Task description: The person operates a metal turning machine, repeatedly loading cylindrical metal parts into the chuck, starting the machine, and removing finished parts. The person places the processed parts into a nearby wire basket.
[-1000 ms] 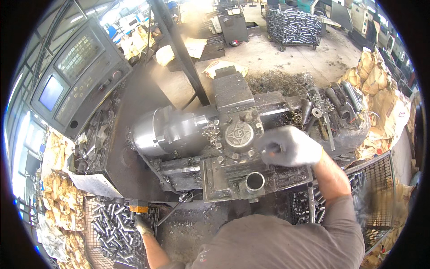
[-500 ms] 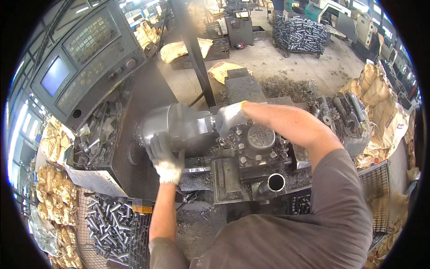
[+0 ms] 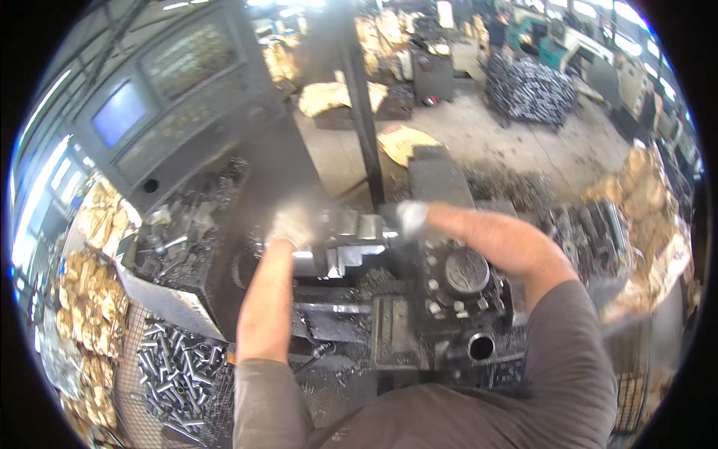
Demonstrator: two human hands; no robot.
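A lathe chuck (image 3: 318,258) with stepped metal jaws (image 3: 351,251) fills the middle of the view. My left hand (image 3: 293,227), in a pale work glove, lies over the upper side of the chuck; motion blurs its fingers. At the right end of the jaws is my right hand (image 3: 411,217), also gloved and smeared, with dark fingers toward the chuck. Whether it holds anything cannot be made out. Just right of it sits the tool turret (image 3: 465,273) with its round cap and bolts. A short open tube (image 3: 481,346) sticks out of the turret's near side.
A control panel (image 3: 120,112) with a lit screen rises at the left. Below it, a wire basket (image 3: 131,352) holds many short metal tubes (image 3: 176,374). Metal chips lie around the machine bed (image 3: 329,325). A dark upright post (image 3: 363,112) stands behind the chuck.
My view has shifted and blurred. My left hand has moved from the chuck's near side up over its top. The stepped jaws now show clearly. My right hand stays near the jaw end.
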